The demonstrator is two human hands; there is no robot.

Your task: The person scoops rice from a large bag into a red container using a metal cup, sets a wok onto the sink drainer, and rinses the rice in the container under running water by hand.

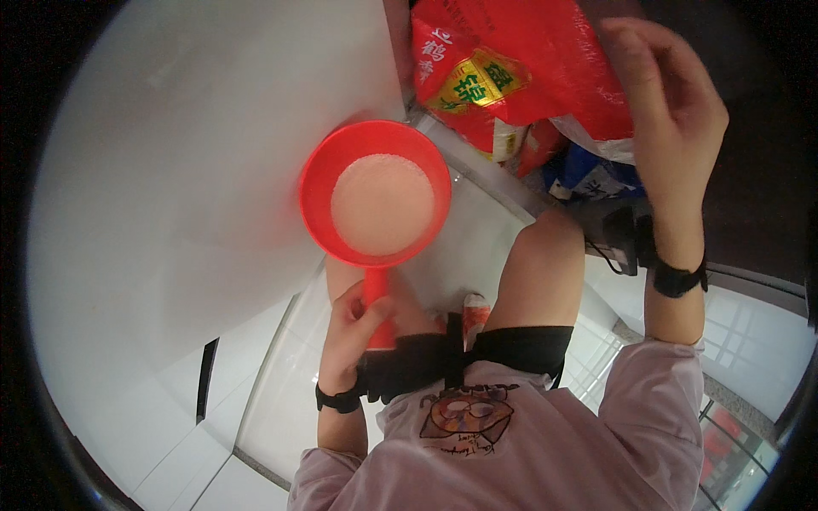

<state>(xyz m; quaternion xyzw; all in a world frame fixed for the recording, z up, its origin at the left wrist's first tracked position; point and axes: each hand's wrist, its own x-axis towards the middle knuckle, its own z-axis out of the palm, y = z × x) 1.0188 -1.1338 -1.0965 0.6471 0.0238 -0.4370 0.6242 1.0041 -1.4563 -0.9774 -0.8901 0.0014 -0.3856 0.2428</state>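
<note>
My left hand (358, 326) grips the handle of a red plastic scoop (313, 198), its round bowl facing up. Fine pale grains (383, 204), apparently rice, fill much of the bowl. At the upper right, my right hand (677, 108) has bent fingers and is at the right edge of a large red plastic bag (549, 70). The bag bears printed writing and a gold patch. Whether the right fingers pinch its edge or only lie in front of it cannot be made out.
Below the red bag, a blue printed package (594, 172) lies inside a dark cabinet (754, 185). A metal-coloured cabinet edge (473, 156) runs in front of the bags. A large pale panel (192, 153) stands at the left, close to the scoop. My bent knees (549, 255) are below.
</note>
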